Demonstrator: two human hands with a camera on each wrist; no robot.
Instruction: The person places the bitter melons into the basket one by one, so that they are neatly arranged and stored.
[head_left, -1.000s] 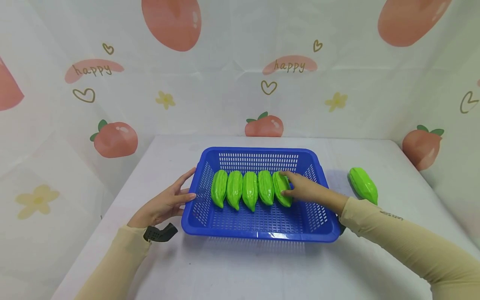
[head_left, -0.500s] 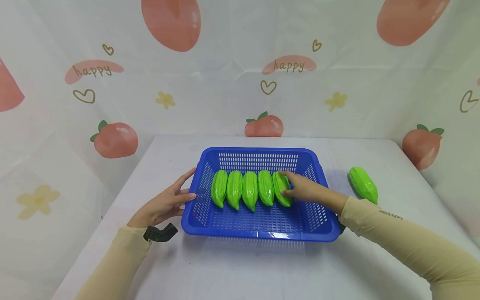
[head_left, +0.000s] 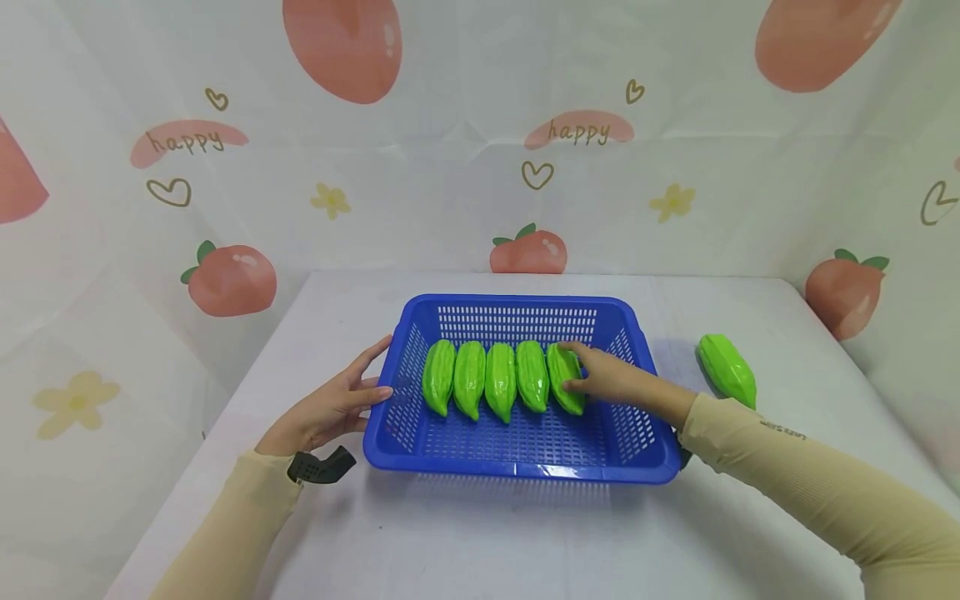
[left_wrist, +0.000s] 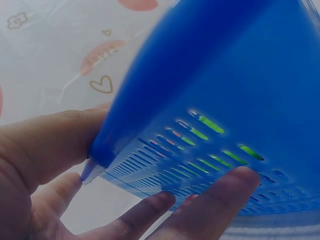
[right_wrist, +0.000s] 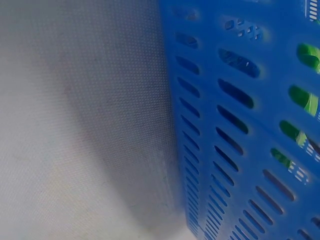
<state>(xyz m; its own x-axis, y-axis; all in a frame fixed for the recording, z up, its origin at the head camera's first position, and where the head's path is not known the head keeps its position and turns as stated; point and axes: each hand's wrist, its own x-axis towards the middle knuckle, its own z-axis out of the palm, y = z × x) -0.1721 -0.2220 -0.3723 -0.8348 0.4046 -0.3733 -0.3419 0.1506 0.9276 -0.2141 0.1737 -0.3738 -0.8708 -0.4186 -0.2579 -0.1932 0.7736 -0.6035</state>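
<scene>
A blue plastic basket (head_left: 517, 472) with slotted walls stands on the table. Inside, several glossy green bitter melons (head_left: 500, 379) lie side by side in a row, tips toward the near wall. At the row's right end, my right hand (head_left: 607, 377) pinches the last bitter melon (head_left: 562, 377), thumb at its near part and fingers at its far end. My left hand (head_left: 333, 407) holds the basket's left rim, thumb over the edge. In the left wrist view its fingers (left_wrist: 215, 205) spread along the outer wall. The right hand itself is out of sight in the right wrist view.
Another bitter melon (head_left: 727, 369) lies on the white-covered table (head_left: 480, 550) to the right of the basket, beyond the right forearm. A white curtain (head_left: 450, 142) printed with fruit and hearts hangs behind the table and along both sides.
</scene>
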